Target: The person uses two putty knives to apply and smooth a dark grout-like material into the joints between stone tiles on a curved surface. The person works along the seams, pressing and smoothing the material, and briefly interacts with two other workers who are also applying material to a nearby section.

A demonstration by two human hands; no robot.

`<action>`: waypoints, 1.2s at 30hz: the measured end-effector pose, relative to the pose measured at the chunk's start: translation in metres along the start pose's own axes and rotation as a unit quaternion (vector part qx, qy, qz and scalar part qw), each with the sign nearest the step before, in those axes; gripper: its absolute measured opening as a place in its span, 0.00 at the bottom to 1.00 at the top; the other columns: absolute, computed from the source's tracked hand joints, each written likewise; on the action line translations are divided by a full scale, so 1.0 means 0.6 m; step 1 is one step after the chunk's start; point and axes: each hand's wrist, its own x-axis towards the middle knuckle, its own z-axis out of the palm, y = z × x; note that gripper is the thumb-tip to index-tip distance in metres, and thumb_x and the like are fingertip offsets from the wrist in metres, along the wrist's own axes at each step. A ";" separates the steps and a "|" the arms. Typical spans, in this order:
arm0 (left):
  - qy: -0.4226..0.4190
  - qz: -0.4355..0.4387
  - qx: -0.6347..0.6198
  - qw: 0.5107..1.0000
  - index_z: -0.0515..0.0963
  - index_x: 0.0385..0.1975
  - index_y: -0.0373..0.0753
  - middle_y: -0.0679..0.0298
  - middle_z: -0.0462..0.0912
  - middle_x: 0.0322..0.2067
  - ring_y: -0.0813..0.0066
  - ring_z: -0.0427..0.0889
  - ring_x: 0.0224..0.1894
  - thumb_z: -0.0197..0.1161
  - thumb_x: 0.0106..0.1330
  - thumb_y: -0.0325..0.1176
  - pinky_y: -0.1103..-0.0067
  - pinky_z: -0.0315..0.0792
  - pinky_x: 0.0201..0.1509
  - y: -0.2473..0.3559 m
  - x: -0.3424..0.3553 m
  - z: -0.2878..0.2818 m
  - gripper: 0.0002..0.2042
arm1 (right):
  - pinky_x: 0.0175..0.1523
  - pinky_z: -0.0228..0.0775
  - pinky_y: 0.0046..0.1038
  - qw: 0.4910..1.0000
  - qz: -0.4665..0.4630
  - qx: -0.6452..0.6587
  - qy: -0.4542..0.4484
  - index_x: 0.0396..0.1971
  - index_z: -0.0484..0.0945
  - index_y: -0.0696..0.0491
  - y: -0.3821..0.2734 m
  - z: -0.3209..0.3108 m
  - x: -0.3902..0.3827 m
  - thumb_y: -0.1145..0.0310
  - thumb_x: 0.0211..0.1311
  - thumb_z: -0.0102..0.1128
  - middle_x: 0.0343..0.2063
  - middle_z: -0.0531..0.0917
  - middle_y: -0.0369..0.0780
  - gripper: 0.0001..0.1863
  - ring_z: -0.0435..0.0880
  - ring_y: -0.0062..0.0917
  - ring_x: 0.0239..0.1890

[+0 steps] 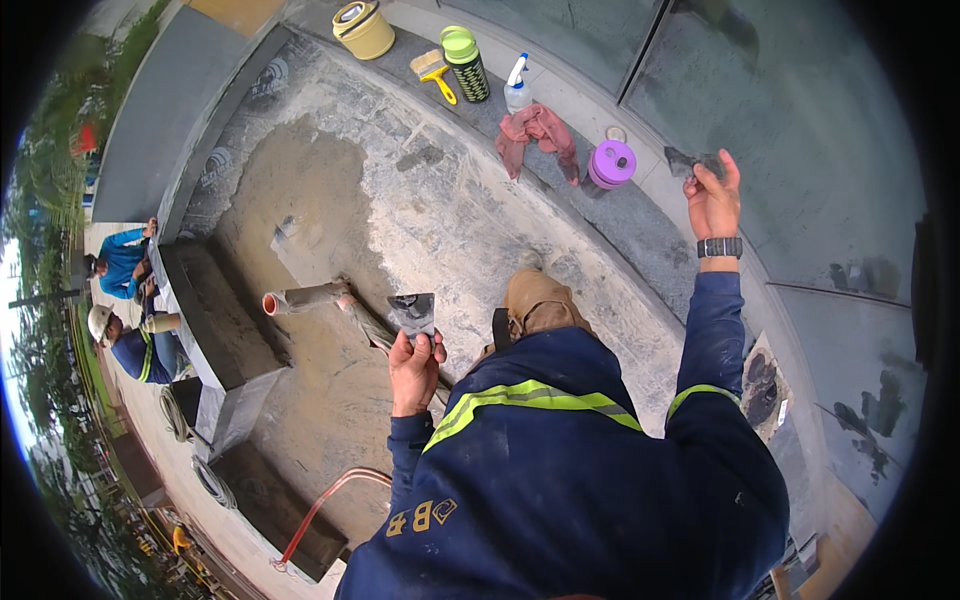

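My left hand [415, 372] is closed on the lower edge of a small, flat, squarish grey plate [413, 314] with dark smears on its face. It is held up over the wet concrete floor. Farther right, my raised right hand [713, 205] pinches a thin dark piece [692, 163] with an uneven outline, close to the large glass panel [790, 130]. I cannot make out its exact kind. A dark watch [719, 247] sits on my right wrist. Black smudges [868, 425] mark the lower glass.
Along the ledge [630, 225] stand a yellow pot [363, 30], brush [434, 76], green-lidded bottle [464, 62], spray bottle [517, 84], pink cloth [537, 138] and purple-lidded jug [610, 164]. A pipe [305, 298] sticks up from the floor. Two people [135, 335] are beyond the left wall.
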 end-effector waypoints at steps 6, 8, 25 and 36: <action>-0.139 -0.047 0.295 0.944 0.72 0.48 0.34 0.66 0.82 0.38 0.84 0.70 0.28 0.53 0.73 0.32 0.85 0.67 0.36 0.121 0.242 0.130 0.10 | 0.38 0.72 0.26 0.993 -0.018 0.083 0.076 0.42 0.72 0.54 -0.047 -0.051 0.077 0.81 0.61 0.58 0.32 0.79 0.41 0.11 0.77 0.27 0.31; -0.186 -0.062 0.342 0.919 0.72 0.47 0.34 0.66 0.83 0.38 0.85 0.70 0.28 0.52 0.73 0.31 0.85 0.67 0.35 0.162 0.319 0.179 0.09 | 0.40 0.72 0.25 0.988 -0.004 0.122 0.089 0.43 0.72 0.54 -0.044 -0.048 0.055 0.81 0.62 0.56 0.36 0.78 0.42 0.11 0.76 0.28 0.34; -0.688 -0.364 0.458 0.430 0.63 0.54 0.37 0.56 0.83 0.42 0.79 0.79 0.28 0.54 0.72 0.31 0.82 0.73 0.31 0.186 0.863 0.359 0.15 | 0.45 0.75 0.34 0.868 -0.133 0.292 0.380 0.42 0.74 0.55 0.342 0.492 -0.247 0.79 0.60 0.58 0.37 0.82 0.40 0.11 0.83 0.32 0.35; -0.775 -0.218 0.560 0.195 0.69 0.44 0.32 0.62 0.86 0.35 0.83 0.76 0.21 0.53 0.70 0.28 0.81 0.70 0.25 0.053 0.846 0.339 0.08 | 0.39 0.66 0.19 0.711 -0.091 0.193 0.670 0.42 0.76 0.56 0.540 0.601 -0.210 0.71 0.69 0.53 0.34 0.80 0.35 0.07 0.75 0.15 0.33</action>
